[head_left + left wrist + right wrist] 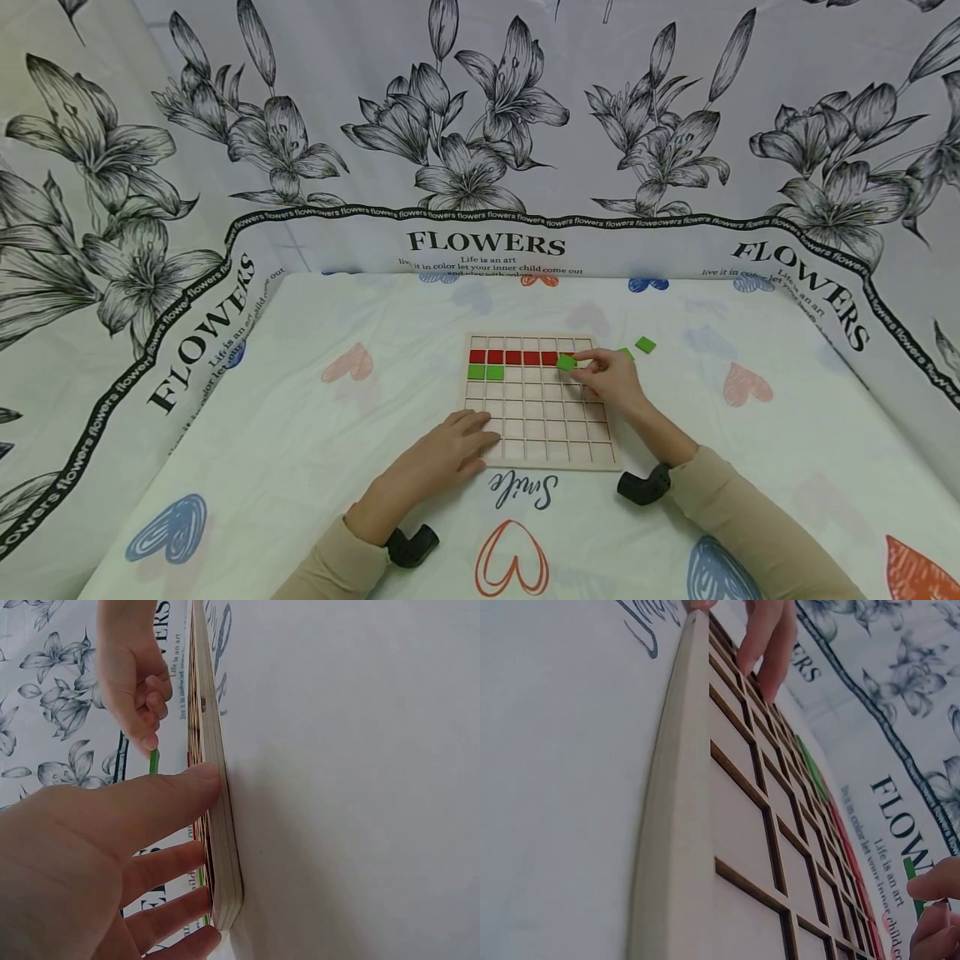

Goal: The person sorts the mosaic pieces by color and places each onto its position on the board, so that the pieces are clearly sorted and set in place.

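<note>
A square wooden grid board (551, 454) lies on the white cloth. My right hand (617, 385) pinches a green square tile (566, 362) between thumb and fingertips, over the board's upper right part. In the left wrist view, that tile (154, 761) is seen edge-on above the board. A row of red tiles (513, 357) fills much of the second row, its right end hidden. Two green tiles (485, 372) sit side by side at the left of the third row. My left hand (435, 454) rests on the board's lower left corner, thumb against its edge and fingers over the grid.
One loose green tile (645, 344) lies on the cloth beyond the right hand. Another green tile (627, 355) is partly hidden behind that hand. A flower-printed curtain (480, 125) hangs around the back and sides. Black wrist mounts (643, 485) sit on both forearms.
</note>
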A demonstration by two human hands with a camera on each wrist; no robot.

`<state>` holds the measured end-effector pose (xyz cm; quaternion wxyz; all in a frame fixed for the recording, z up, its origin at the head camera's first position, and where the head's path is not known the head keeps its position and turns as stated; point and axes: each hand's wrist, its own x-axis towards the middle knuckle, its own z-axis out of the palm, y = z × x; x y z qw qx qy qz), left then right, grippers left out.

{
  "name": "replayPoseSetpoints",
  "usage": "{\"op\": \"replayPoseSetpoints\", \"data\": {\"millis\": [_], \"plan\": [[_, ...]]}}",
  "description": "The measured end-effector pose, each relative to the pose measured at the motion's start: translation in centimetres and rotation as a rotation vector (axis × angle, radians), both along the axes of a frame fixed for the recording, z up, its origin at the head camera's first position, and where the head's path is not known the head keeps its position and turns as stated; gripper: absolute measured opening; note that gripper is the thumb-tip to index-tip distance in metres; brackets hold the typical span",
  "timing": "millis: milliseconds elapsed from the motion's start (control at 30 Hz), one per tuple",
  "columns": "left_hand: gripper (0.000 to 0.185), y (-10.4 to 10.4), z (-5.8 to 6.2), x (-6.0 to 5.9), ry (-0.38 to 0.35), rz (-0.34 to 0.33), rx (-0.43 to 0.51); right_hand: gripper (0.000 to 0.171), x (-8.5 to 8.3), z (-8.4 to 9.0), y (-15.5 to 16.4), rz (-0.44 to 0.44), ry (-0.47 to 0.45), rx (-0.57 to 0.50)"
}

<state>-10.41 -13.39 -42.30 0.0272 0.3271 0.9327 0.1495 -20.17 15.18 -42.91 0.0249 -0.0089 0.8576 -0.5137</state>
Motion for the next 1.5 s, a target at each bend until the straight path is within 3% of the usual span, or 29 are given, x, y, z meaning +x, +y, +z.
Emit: {"op": "replayPoseSetpoints", "data": {"millis": [300, 900, 1500], "plan": [[0.037, 0.0, 0.1, 0.0, -0.013, 0.005, -0.002, 0.033, 0.0, 0.1, -1.0, 0.031, -0.020, -0.045], [0.036, 0.0, 0.0, 0.0, -0.027, 0.011, 0.004, 0.034, -0.1, -0.4, -2.5, 0.056, -0.028, -0.021], [0.036, 0.0, -0.1, -0.2, -0.027, 0.008, 0.005, 0.033, -0.8, -1.1, -4.2, 0.127, 0.023, 0.010]]}}
